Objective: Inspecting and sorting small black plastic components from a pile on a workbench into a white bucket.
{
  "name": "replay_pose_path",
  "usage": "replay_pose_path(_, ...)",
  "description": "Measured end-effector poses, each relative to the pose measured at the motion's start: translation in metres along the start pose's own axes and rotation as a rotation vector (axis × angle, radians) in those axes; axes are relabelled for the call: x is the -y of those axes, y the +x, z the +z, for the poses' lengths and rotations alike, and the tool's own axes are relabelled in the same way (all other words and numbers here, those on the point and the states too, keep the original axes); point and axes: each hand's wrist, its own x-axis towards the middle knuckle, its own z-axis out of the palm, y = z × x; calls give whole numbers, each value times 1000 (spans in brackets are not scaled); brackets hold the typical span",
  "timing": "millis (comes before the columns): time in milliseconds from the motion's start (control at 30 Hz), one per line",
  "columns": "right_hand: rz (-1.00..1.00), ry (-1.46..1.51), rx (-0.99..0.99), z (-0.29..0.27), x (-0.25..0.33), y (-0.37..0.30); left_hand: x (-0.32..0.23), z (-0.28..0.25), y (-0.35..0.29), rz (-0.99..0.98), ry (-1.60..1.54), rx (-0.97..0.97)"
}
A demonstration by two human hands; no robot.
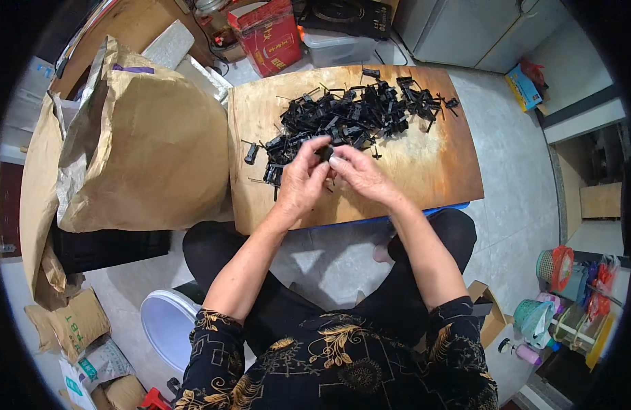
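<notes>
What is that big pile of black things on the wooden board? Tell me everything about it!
The pile of black pieces is a loose, tangled heap of many small parts that look like plastic, with thin bars and little blocks sticking out all ways. It lies on the far half of the wooden board, spreading from the middle to the far right corner. A few strays lie apart at its left edge. Nothing covers it; both hands work just in front of it.

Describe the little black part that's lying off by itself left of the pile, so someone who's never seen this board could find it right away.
Start at the wooden board in front of the seated person, with the heap of black plastic parts across its far half. Look along the heap's left edge, toward the big brown paper sack. The stray black part lies alone there on bare wood, apart from the tangle.
</notes>
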Motion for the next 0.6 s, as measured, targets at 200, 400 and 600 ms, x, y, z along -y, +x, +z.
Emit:
replay_pose_path(200,15,-1147,-298,-23,-3,-3,-8,-15,2,-123,-596,51)
replay_pose_path(400,-47,-1216,-326,-21,-20,4,10,-20,0,-286,-1005,135)
replay_pose_path(600,-140,-421,-455,-27,-4,7,22,-17,-3,-491,-897,49)
